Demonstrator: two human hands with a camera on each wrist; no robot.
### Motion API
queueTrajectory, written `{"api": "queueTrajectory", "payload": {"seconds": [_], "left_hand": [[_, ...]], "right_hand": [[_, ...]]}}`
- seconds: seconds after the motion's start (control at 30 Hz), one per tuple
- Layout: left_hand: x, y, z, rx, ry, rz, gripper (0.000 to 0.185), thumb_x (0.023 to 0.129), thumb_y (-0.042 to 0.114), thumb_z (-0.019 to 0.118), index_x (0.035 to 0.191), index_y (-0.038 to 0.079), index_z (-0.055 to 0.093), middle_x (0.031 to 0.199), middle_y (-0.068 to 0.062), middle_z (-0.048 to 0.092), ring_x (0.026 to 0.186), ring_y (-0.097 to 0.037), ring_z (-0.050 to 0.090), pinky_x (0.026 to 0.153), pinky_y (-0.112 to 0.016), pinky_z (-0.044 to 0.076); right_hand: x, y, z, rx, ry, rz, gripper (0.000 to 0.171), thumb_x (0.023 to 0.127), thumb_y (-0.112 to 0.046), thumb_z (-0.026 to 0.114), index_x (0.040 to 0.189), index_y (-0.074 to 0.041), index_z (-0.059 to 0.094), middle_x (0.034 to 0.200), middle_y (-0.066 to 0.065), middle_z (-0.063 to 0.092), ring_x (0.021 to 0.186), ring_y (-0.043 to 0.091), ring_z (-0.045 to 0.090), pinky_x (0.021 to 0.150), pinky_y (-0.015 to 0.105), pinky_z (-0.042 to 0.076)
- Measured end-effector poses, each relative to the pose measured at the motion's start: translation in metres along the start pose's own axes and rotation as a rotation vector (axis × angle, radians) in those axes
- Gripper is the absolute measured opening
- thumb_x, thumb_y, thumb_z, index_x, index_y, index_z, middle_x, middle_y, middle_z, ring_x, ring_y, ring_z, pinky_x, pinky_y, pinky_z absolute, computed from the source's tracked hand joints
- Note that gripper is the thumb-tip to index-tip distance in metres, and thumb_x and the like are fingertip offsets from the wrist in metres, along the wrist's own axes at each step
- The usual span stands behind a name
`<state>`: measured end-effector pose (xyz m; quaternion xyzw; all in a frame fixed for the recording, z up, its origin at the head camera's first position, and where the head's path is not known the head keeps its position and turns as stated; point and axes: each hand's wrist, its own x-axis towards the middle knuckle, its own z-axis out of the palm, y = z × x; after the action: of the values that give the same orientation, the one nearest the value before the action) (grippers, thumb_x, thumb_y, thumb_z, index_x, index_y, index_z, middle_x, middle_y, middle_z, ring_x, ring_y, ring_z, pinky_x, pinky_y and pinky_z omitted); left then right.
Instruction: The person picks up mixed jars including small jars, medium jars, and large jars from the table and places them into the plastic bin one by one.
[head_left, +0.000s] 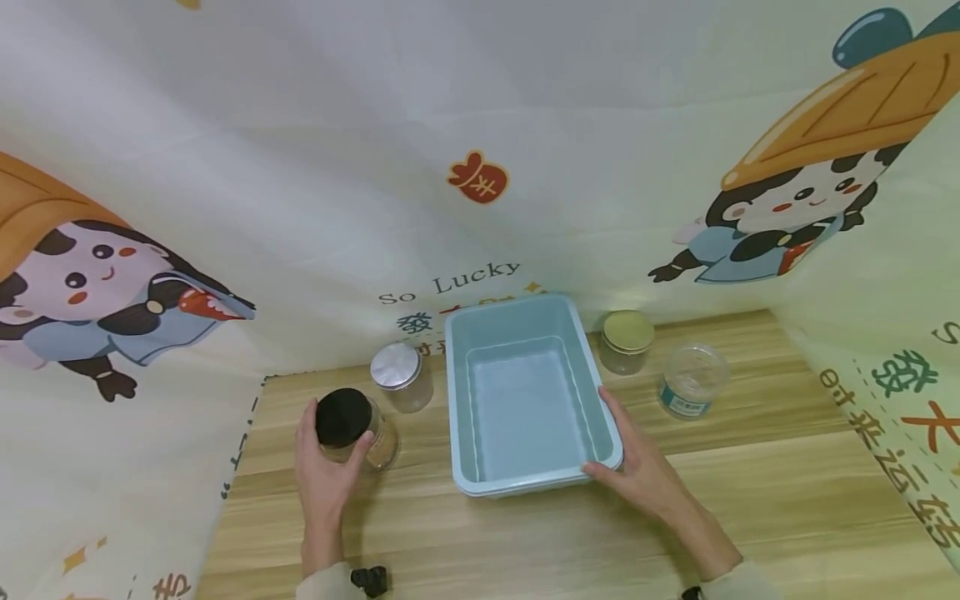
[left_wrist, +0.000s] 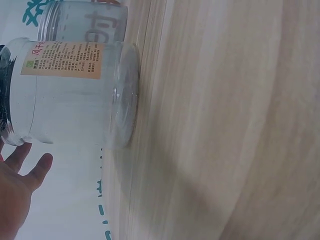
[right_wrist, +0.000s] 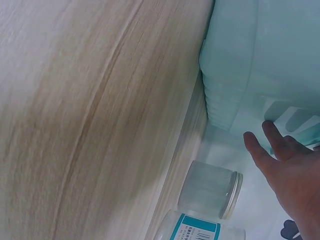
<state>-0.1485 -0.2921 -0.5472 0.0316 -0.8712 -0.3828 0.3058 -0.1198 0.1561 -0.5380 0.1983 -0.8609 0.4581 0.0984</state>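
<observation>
Head view: we see the left hand (head_left: 326, 475) grasping the black-lidded jar (head_left: 348, 419), left of the tub (head_left: 528, 408), whose long axis points away from us; the right hand (head_left: 647, 468) grips its near right side.

Soft, diffuse light, faint shadow on the wooden table (left_wrist: 175, 190), wrist views duller, hazier.

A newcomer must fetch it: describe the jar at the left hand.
Start at the big blue tub. To its left, the nearer jar of two stands at the left hand. Its black lid sets it apart from the silver-lidded jar behind.
</observation>
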Motion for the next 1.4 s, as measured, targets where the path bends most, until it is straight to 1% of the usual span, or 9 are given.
{"api": "queueTrajectory", "payload": {"seconds": [0.1,0.4,0.5,0.7,0.87,1.0,1.1,1.23,1.4], "left_hand": [[0.000,-0.001,0.000,0.002,0.004,0.003,0.092,0.075,0.022,0.087,0.152,0.010,0.038,0.152,-0.016,0.042,0.138,-0.038,0.038,0.111,-0.055,0.031],[0.001,0.000,0.001,-0.021,0.028,0.016,0.087,0.073,0.019,0.088,0.147,0.006,0.045,0.147,-0.015,0.048,0.134,-0.036,0.043,0.112,-0.046,0.033],[0.001,0.000,0.002,-0.018,0.041,0.009,0.085,0.073,0.018,0.088,0.146,0.005,0.046,0.146,-0.015,0.049,0.134,-0.034,0.044,0.112,-0.046,0.033],[0.002,0.001,0.003,-0.005,0.070,0.025,0.081,0.073,0.019,0.087,0.143,0.003,0.049,0.143,-0.016,0.052,0.131,-0.036,0.047,0.110,-0.047,0.035],[0.002,0.001,0.003,-0.014,0.085,0.026,0.081,0.073,0.020,0.087,0.142,0.002,0.050,0.142,-0.016,0.053,0.131,-0.035,0.047,0.110,-0.046,0.035],[0.000,0.003,0.004,-0.026,0.098,0.017,0.081,0.072,0.021,0.087,0.142,0.004,0.051,0.141,-0.015,0.054,0.130,-0.033,0.048,0.111,-0.038,0.034],[0.001,0.004,0.004,-0.036,0.116,0.024,0.081,0.071,0.020,0.088,0.142,0.006,0.052,0.140,-0.014,0.055,0.129,-0.032,0.050,0.110,-0.032,0.035],[0.002,0.007,0.003,-0.042,0.133,0.043,0.080,0.070,0.020,0.088,0.141,0.008,0.053,0.138,-0.013,0.057,0.127,-0.033,0.052,0.108,-0.028,0.036],[0.002,0.012,0.001,-0.036,0.110,0.031,0.080,0.070,0.022,0.088,0.142,0.010,0.054,0.138,-0.014,0.057,0.128,-0.030,0.051,0.109,-0.026,0.034]], "right_hand": [[0.000,0.000,0.000,0.012,-0.004,0.001,0.102,0.080,-0.027,0.080,0.159,-0.014,0.017,0.154,0.023,0.036,0.132,0.039,0.045,0.102,0.060,0.038],[0.000,0.000,0.001,0.024,-0.009,0.015,0.102,0.080,-0.026,0.080,0.159,-0.014,0.017,0.156,0.022,0.035,0.133,0.038,0.043,0.103,0.060,0.036],[0.000,0.000,0.001,0.021,-0.006,0.015,0.102,0.080,-0.026,0.080,0.159,-0.015,0.017,0.156,0.021,0.034,0.133,0.038,0.043,0.103,0.059,0.037],[-0.001,0.000,0.001,0.011,-0.001,0.008,0.101,0.080,-0.026,0.080,0.159,-0.013,0.018,0.155,0.022,0.036,0.132,0.037,0.045,0.103,0.057,0.037],[-0.001,0.000,0.001,0.011,-0.004,0.020,0.101,0.080,-0.026,0.079,0.159,-0.015,0.017,0.155,0.022,0.036,0.132,0.037,0.044,0.103,0.059,0.037],[-0.001,-0.001,0.001,0.024,-0.005,0.039,0.102,0.080,-0.025,0.080,0.159,-0.017,0.017,0.155,0.022,0.036,0.132,0.038,0.044,0.102,0.060,0.038],[-0.001,-0.002,0.000,0.038,-0.003,0.048,0.102,0.079,-0.023,0.080,0.159,-0.017,0.018,0.153,0.024,0.037,0.130,0.039,0.045,0.102,0.060,0.038],[0.000,-0.003,0.000,0.039,0.000,0.054,0.101,0.079,-0.022,0.080,0.159,-0.017,0.019,0.152,0.024,0.039,0.130,0.038,0.046,0.102,0.059,0.038],[-0.001,-0.002,0.001,0.029,0.000,0.058,0.101,0.079,-0.022,0.081,0.159,-0.017,0.020,0.153,0.023,0.039,0.132,0.036,0.045,0.104,0.056,0.037]]}}
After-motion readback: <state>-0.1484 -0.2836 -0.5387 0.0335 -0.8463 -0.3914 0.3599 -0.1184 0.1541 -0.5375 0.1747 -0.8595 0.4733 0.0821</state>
